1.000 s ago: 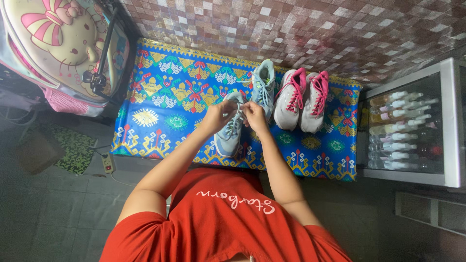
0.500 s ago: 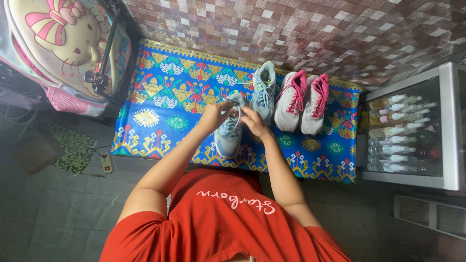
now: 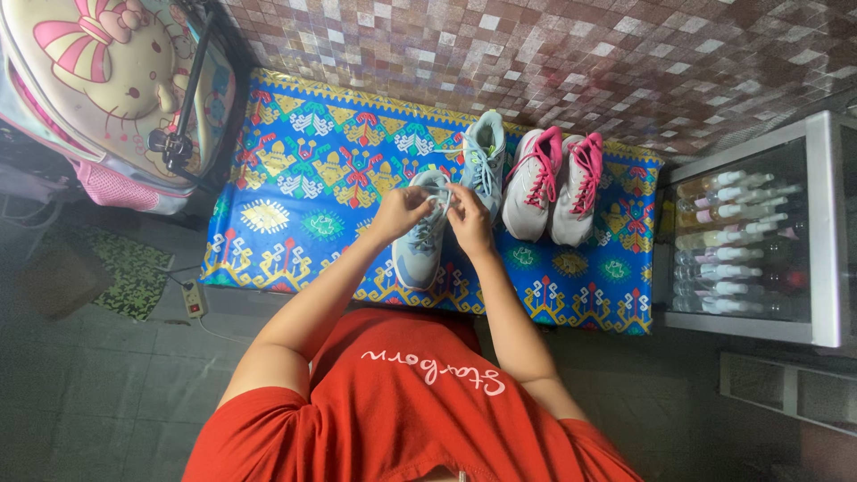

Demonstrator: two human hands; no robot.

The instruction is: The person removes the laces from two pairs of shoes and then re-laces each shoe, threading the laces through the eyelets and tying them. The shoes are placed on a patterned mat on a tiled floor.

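A light blue sneaker (image 3: pixel 418 248) lies on a blue patterned mat (image 3: pixel 303 170). My left hand (image 3: pixel 401 212) and my right hand (image 3: pixel 470 217) meet over its upper part, each pinching its pale laces (image 3: pixel 436 203). A matching light blue sneaker (image 3: pixel 484 156) stands just beyond my right hand. Two white sneakers with pink laces (image 3: pixel 558 183) sit side by side to the right of it.
A mosaic-tiled wall (image 3: pixel 536 54) runs behind the mat. A glass cabinet with several bottles (image 3: pixel 741 241) stands at the right. At top left hangs a pink cartoon backpack (image 3: pixel 107 80) with a black stand (image 3: pixel 183 125). A power strip (image 3: pixel 193 299) lies on the grey floor.
My hands stayed on the laces of the near blue sneaker, shifting slightly; the right hand dipped lower and came back up towards the left hand.
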